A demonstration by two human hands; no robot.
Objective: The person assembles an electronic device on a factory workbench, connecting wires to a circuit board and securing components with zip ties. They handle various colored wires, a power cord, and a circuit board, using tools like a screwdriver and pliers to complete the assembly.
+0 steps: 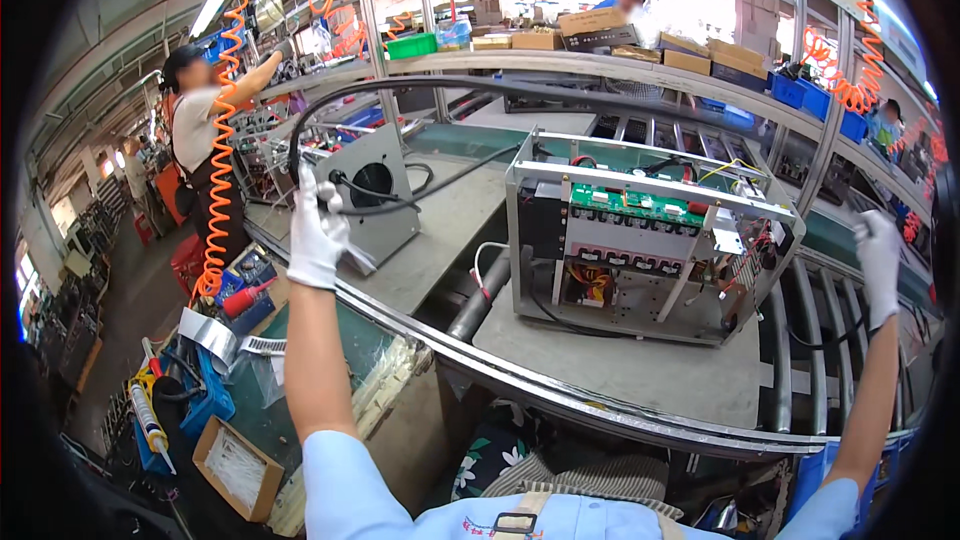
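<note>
A roller conveyor is running across the workspace, and a grey board is lying on it. On this board an open metal chassis is standing upright. A grey panel with a round black opening is standing to the chassis's left. A long black cable is arching above both units from the left hand. Inside the chassis, a green circuit board is showing near the top. The gloved left hand is gripping the cable beside the panel; the gloved right hand is hovering over the rollers at far right, its finger closure and contents being impossible to tell.
</note>
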